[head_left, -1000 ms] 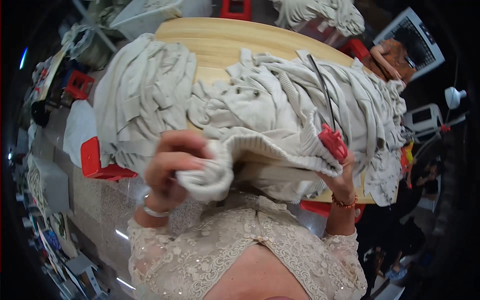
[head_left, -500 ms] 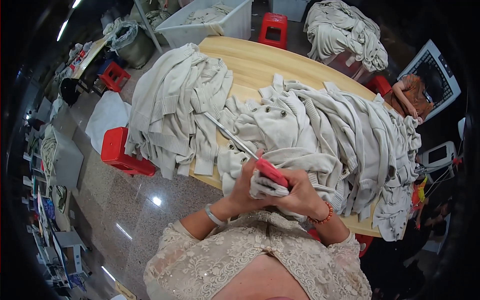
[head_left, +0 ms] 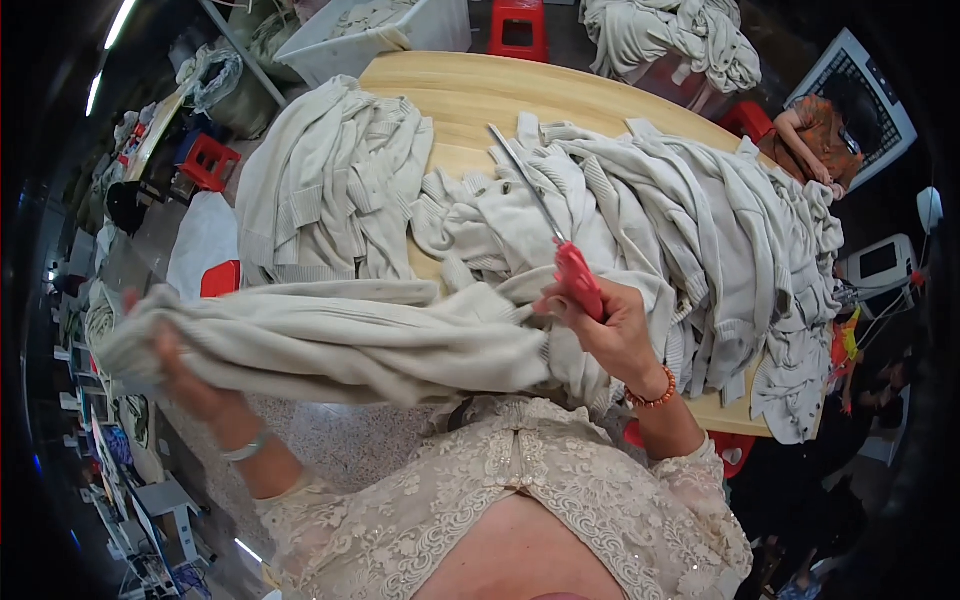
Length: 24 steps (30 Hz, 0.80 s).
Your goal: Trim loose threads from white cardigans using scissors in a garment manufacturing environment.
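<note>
My left hand point(head_left: 190, 375), blurred by motion, grips one end of a cream knit sweater point(head_left: 400, 340) out at the left. The sweater stretches sideways in front of my body, and its other end lies near my right hand. Wrapped round the red handles of long-bladed scissors point(head_left: 575, 275) is my right hand point(head_left: 618, 330). Their metal blades look closed together and point up and away, over the heap of cream sweaters point(head_left: 700, 250) on the table. A second pile of sweaters point(head_left: 325, 190) lies on the table's left part.
The wooden table point(head_left: 450, 85) curves across in front of me. Beyond it stand a white bin point(head_left: 430, 30) and a red stool point(head_left: 517, 35). Another red stool point(head_left: 222, 278) is at the left, partly covered by the sweater. A seated person point(head_left: 815, 140) is at the far right.
My hands have moved apart. The left has swung far left, drawing a sweater out lengthwise; the right has lifted the scissors, whose blades now point more upward.
</note>
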### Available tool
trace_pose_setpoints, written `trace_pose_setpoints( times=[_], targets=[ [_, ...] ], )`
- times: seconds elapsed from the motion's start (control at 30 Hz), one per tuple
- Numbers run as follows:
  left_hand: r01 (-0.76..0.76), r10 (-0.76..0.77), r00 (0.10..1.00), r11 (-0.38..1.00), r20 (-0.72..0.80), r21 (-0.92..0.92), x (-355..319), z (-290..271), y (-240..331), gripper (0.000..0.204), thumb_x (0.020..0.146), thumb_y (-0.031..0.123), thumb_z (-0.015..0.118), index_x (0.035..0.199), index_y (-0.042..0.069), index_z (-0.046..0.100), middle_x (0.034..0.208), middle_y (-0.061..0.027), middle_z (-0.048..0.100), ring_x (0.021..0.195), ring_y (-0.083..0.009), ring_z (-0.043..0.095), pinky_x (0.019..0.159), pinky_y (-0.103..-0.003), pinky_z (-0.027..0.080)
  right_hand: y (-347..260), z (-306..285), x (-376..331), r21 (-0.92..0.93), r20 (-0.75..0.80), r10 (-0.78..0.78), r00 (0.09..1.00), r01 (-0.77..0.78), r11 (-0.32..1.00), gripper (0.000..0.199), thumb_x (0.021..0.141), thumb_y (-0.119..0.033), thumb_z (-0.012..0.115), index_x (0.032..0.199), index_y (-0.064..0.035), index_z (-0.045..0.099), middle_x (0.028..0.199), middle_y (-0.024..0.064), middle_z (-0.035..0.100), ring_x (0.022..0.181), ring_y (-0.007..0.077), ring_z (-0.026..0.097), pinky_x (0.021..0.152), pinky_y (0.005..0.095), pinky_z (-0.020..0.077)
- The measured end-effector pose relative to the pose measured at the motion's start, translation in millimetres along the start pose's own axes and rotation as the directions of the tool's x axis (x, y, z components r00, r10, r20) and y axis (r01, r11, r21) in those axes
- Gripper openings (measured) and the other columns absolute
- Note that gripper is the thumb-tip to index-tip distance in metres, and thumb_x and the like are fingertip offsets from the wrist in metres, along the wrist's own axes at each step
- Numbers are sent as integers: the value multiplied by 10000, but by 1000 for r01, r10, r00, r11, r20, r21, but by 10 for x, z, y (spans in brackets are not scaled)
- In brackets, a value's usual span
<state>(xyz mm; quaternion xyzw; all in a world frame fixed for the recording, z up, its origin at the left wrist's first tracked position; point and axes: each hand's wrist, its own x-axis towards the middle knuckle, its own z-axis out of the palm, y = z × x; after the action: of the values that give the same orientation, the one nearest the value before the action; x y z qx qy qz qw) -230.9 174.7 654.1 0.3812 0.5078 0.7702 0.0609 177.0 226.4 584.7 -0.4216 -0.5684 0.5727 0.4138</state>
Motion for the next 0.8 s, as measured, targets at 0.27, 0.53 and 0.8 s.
trace_pose_setpoints(
  times=[0.27, 0.53, 0.8],
  targets=[
    [-452, 466, 885, 862, -7, 230, 2014, 277, 466, 497, 825, 239, 745, 1254, 40, 593, 1212, -123, 628, 1078, -219, 634, 917, -342, 549, 499, -225, 234, -11, -197, 114, 974, -119, 993, 150, 915, -98, 624, 1000, 16, 672, 773, 28, 709, 471, 4, 424, 429, 190, 326],
    [-705, 651, 694, 530, 307, 471, 3080, 2099, -1167, 577, 722, 216, 809, 1214, 54, 553, 1093, -126, 653, 991, -264, 644, 892, -382, 502, 682, -128, 601, -40, -361, 218, 907, -249, 968, 148, 931, -117, 611, 961, 13, 674, 764, 66, 706, 433, 8, 412, 397, 201, 308],
    [-340, -204, 794, 633, 573, 696, 1876, 2658, -4024, 974, 696, 527, 767, 1417, 3, 373, 1331, -278, 446, 1283, -420, 364, 1110, -473, 273, 926, -136, 606, -54, -476, 320, 819, -390, 919, 153, 935, -124, 606, 972, 10, 670, 762, 53, 698, 451, 17, 423, 424, 199, 324]
  ],
)
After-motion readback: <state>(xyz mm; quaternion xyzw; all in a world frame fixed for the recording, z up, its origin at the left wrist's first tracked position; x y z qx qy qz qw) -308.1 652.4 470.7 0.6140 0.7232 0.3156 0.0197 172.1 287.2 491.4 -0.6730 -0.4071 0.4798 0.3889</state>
